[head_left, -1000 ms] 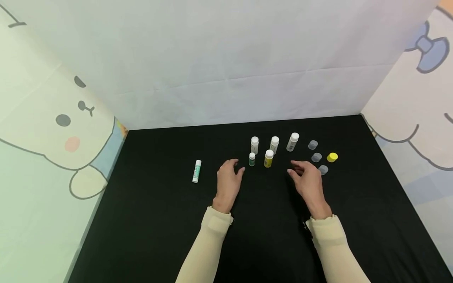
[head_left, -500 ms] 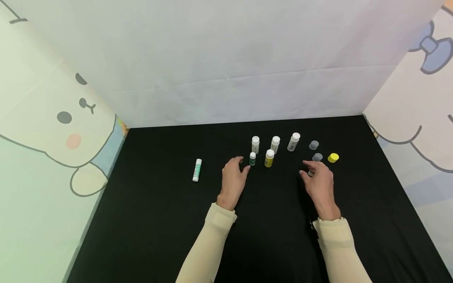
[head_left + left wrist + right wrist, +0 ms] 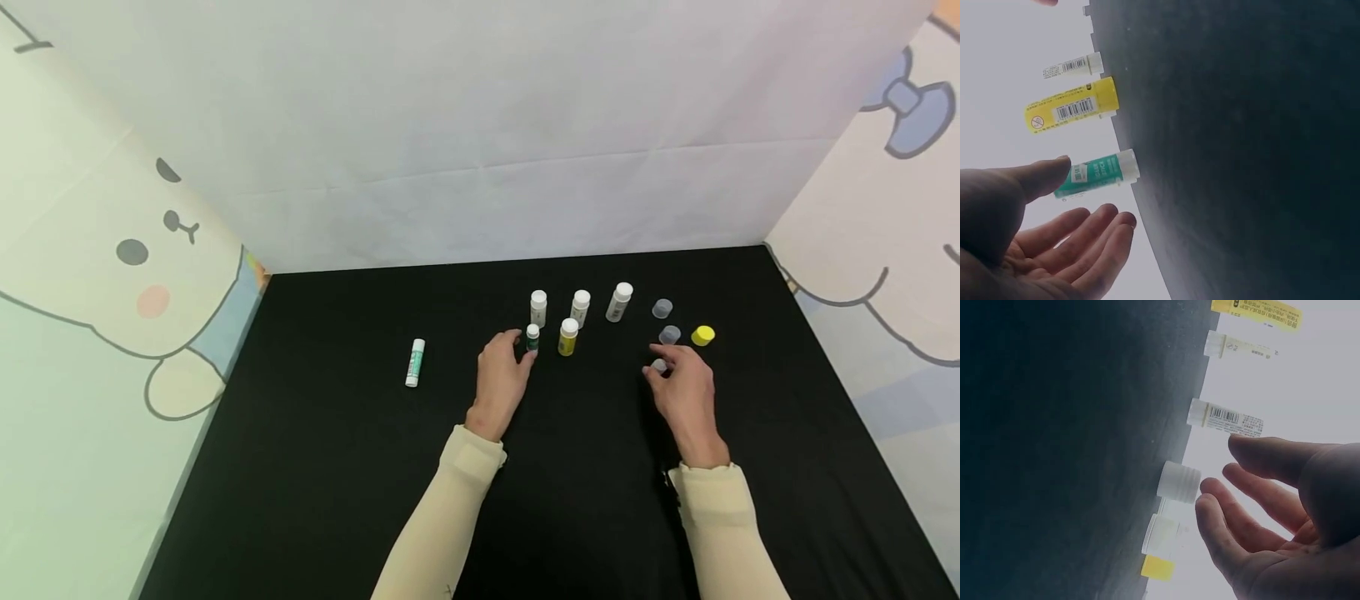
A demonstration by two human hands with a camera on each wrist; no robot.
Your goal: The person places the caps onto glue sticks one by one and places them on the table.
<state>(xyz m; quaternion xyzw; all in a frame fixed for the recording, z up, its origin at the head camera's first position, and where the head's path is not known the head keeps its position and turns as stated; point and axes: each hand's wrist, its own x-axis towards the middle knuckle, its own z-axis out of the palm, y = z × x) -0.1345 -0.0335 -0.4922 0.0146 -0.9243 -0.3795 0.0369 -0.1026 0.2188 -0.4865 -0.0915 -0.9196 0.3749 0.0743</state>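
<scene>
A small green bottle (image 3: 532, 337) (image 3: 1094, 176) with a white cap stands on the black table (image 3: 360, 467). My left hand (image 3: 521, 348) (image 3: 1091, 197) is open just left of it, thumb and fingers spread beside it without gripping. A yellow bottle (image 3: 567, 337) (image 3: 1072, 111) stands to its right. My right hand (image 3: 658, 373) (image 3: 1219, 465) is open, its fingertips (image 3: 1205, 487) almost at a clear cap (image 3: 659, 365) (image 3: 1179, 481). I cannot tell if they touch it.
Three white bottles (image 3: 579, 307) stand in a row behind. Two more clear caps (image 3: 669, 335) (image 3: 1161, 534) and a yellow cap (image 3: 702, 335) (image 3: 1158, 567) lie at the right. A white-and-green tube (image 3: 415, 362) lies at the left. Paper walls (image 3: 480, 167) close in three sides.
My left hand has moved forward and right, up to the green bottle. My right hand has shifted right and forward, so its fingers now reach the nearest clear cap.
</scene>
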